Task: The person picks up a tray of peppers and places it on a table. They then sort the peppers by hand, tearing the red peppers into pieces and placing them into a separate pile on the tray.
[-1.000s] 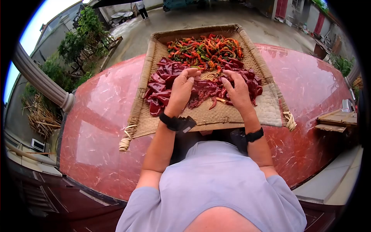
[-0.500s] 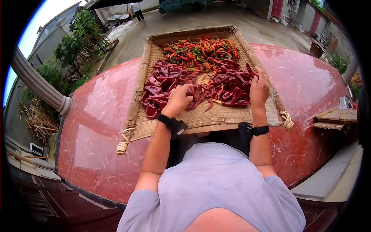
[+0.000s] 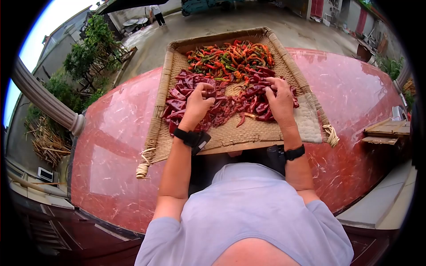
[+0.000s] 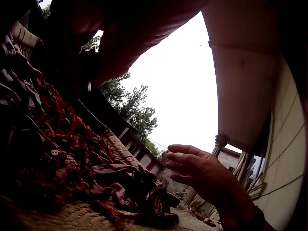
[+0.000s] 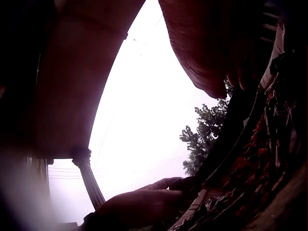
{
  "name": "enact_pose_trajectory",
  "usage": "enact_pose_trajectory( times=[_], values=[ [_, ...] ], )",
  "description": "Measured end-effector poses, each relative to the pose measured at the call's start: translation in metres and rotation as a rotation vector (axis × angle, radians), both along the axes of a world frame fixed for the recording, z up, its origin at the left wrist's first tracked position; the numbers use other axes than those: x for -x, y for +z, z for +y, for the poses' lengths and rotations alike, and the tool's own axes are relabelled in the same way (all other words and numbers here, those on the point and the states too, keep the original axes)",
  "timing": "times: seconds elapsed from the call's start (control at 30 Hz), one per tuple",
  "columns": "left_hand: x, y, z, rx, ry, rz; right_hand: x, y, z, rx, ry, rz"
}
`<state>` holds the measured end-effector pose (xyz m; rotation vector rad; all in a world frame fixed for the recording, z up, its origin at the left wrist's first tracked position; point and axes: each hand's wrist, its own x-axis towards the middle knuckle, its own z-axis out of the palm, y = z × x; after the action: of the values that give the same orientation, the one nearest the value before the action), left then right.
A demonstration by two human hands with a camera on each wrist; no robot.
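A woven tray [image 3: 248, 142] holds broad dark red dried peppers in two heaps, with dark shreds between them. My left hand [image 3: 197, 106] is over the left heap of dried peppers [image 3: 176, 105], fingers bent inward above the thumb. Dark red shows between its fingertips and thumb; I cannot tell whether it holds a pepper. My right hand [image 3: 280, 103] is over the right heap of dried peppers [image 3: 262, 107], fingers reaching inward and thumb apart. In the left wrist view the right hand [image 4: 204, 175] appears raised beside the heap, its fingers loosely extended with nothing between them.
Slender red, orange and green chillies [image 3: 230, 57] cover the tray's far end. Beneath the tray lies a glossy red marbled surface [image 3: 115, 177]. A pillar [image 3: 49, 95] stands at left, a wooden piece [image 3: 386, 131] at right, and a person [image 3: 157, 15] far back in the yard.
The right hand gripped an upright dried pepper at the tray's right side half a second ago; it has since moved inward without it. The left hand has moved slightly away from me and left.
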<state>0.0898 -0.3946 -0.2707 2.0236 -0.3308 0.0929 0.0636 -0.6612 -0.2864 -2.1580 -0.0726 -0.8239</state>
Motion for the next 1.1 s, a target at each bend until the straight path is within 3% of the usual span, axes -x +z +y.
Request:
enact_pose_trajectory(
  times=[0.07,0.17,0.23,0.27,0.33,0.37,0.5,0.57,0.63,0.7,0.77,0.83,0.93,1.03,1.07,1.1],
  values=[
    [0.013,0.014,-0.003,0.304,-0.113,0.276,0.004,0.005,0.023,-0.193,0.274,0.136],
    [0.034,0.026,-0.012,0.477,-0.185,0.423,0.003,-0.003,0.049,-0.313,0.558,0.138],
    [0.040,0.023,-0.016,0.579,-0.333,0.412,-0.002,-0.010,0.056,-0.234,0.715,0.027],
    [0.039,0.019,-0.014,0.569,-0.396,0.470,-0.009,-0.021,0.055,-0.109,0.705,-0.129],
    [0.036,0.017,-0.006,0.494,-0.499,0.570,-0.007,-0.019,0.052,-0.153,0.751,0.040],
    [0.038,0.014,-0.009,0.560,-0.455,0.553,-0.005,-0.019,0.050,-0.174,0.774,0.125],
    [0.034,-0.004,-0.013,0.673,-0.302,0.505,0.008,0.004,0.030,-0.040,0.336,0.199],
    [0.026,-0.015,-0.010,0.679,-0.274,0.499,-0.001,-0.001,0.008,0.204,-0.067,0.041],
    [0.028,-0.014,-0.013,0.682,-0.201,0.484,-0.014,-0.009,-0.020,0.280,-0.360,0.099],
    [0.024,-0.021,-0.013,0.665,-0.142,0.483,-0.016,-0.019,-0.040,0.360,-0.526,0.181],
    [0.029,-0.020,-0.012,0.608,-0.085,0.433,-0.016,-0.027,-0.050,0.416,-0.542,0.428],
    [0.028,-0.020,-0.011,0.507,-0.037,0.384,-0.014,-0.028,-0.051,0.330,-0.507,0.519],
    [0.033,-0.020,-0.017,0.482,-0.047,0.338,-0.007,-0.024,-0.030,0.362,-0.566,-0.043],
    [0.038,-0.017,-0.026,0.353,-0.074,0.269,0.007,0.003,0.004,-0.013,0.129,0.122],
    [0.037,-0.022,-0.030,0.333,-0.065,0.221,0.007,-0.004,0.018,-0.112,0.315,0.113],
    [0.034,-0.026,-0.032,0.312,-0.058,0.171,0.010,-0.003,0.030,-0.173,0.419,0.270]
  ],
)
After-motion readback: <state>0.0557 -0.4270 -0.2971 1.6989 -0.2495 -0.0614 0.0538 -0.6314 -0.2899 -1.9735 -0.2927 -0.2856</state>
